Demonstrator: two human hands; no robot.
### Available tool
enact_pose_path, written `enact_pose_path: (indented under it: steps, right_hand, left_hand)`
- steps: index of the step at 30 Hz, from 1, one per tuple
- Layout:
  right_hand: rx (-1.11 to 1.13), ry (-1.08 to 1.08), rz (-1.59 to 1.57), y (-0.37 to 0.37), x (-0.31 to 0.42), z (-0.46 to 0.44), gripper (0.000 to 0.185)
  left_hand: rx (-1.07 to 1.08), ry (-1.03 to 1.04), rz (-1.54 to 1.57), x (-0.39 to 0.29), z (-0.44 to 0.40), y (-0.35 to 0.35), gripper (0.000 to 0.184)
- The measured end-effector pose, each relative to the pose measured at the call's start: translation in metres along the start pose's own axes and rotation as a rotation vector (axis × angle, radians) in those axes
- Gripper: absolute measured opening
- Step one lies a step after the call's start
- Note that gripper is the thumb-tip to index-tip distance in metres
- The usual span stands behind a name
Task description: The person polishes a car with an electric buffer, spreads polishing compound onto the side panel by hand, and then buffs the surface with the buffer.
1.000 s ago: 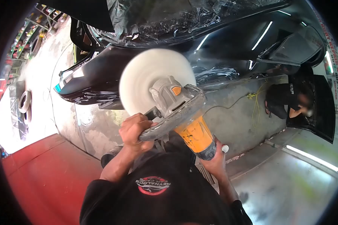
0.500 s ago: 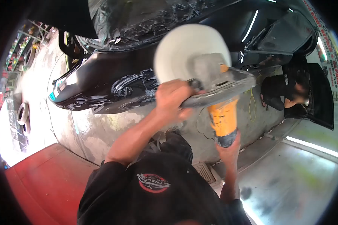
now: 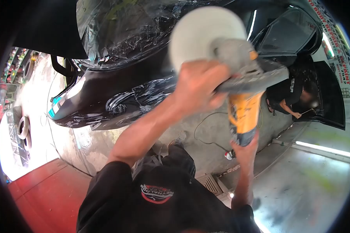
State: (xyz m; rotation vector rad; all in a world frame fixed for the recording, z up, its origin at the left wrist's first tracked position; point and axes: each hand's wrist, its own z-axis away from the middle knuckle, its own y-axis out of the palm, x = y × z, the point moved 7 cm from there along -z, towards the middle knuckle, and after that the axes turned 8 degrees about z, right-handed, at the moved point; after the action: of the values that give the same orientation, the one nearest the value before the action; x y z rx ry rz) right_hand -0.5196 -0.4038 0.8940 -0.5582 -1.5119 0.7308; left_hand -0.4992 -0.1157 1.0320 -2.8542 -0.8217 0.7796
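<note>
A yellow and black polisher (image 3: pixel 244 112) with a round, pale buffing pad (image 3: pixel 200 33) is held in front of a black car. My left hand (image 3: pixel 202 83) is closed at the polisher's front grip, near the pad. Lower down, my right hand (image 3: pixel 246 149) wraps the dark rear end of the tool's body. White smears streak the black car panel (image 3: pixel 93 97) left of the pad. I cannot tell whether the pad touches the paintwork behind it, since the tool and pad cover that spot.
At the right another person (image 3: pixel 293 93) crouches by a detached black panel (image 3: pixel 332 97), with a thin stick-like thing in one hand. A cord (image 3: pixel 202 136) lies on the concrete floor. Red (image 3: pixel 50 190) and grey panels (image 3: pixel 299 186) flank me. Tires (image 3: pixel 24 128) stand at the left.
The polisher has moved up and to the right, both my hands staying on it. More of the smeared panel shows. The other person's hand with the thin stick has come into sight.
</note>
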Motion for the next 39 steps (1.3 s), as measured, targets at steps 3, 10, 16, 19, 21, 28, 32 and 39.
enact_pose_path:
  steps: [3,10,16,19,21,28,32,39]
  right_hand:
    - [-0.097,0.007,-0.003,-0.014,-0.004,-0.018,0.084]
    - [0.154,0.046,0.036,0.046,-0.01,0.044,0.086]
    - [0.548,0.092,-0.068,0.12,0.004,0.108,0.092]
    - [0.559,0.138,-0.095,0.125,0.004,0.12,0.093]
    - [0.492,0.148,-0.137,0.117,-0.005,0.123,0.094]
    - [0.239,0.294,-0.105,0.077,-0.052,0.115,0.089]
    - [0.345,0.298,-0.106,0.079,-0.04,0.123,0.089]
    - [0.548,0.12,-0.075,0.126,0.068,0.136,0.086]
  left_hand:
    - [-0.05,0.013,0.064,0.01,-0.027,0.018,0.019]
    - [0.188,-0.077,-0.002,-0.01,0.074,-0.048,0.034]
    - [0.151,-0.298,-0.148,-0.051,0.15,-0.123,0.021]
    - [0.201,-0.314,-0.145,-0.056,0.147,-0.12,0.019]
    - [0.218,-0.262,-0.145,-0.047,0.13,-0.094,0.019]
    - [0.29,-0.263,0.04,-0.003,0.103,0.005,0.021]
    - [0.257,-0.31,0.037,-0.013,0.122,-0.025,0.026]
    - [0.011,-0.323,-0.19,-0.06,0.166,-0.187,0.02]
